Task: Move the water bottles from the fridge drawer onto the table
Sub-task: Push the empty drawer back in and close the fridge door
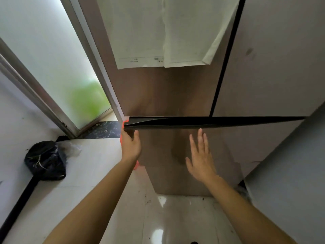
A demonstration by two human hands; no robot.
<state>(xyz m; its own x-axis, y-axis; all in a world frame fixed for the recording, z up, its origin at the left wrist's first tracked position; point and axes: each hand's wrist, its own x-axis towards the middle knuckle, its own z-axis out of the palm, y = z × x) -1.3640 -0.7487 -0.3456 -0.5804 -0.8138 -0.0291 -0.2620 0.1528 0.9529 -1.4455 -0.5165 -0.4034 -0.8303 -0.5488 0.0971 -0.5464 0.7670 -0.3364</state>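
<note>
A brown fridge fills the middle of the head view. Its lower drawer front (228, 143) sits below a dark handle groove (193, 121). My left hand (131, 144) is at the drawer's top left corner, fingers hidden over the left edge, thumb on the front. My right hand (199, 155) is flat with straight fingers on or just before the drawer front. The drawer looks closed or barely ajar. No water bottles and no table are visible.
White papers (163, 32) hang on the upper fridge door. A frosted glass door (45, 57) stands to the left. A black plastic bag (46, 161) lies on the tiled floor at left. A grey wall or cabinet (290, 164) closes in the right side.
</note>
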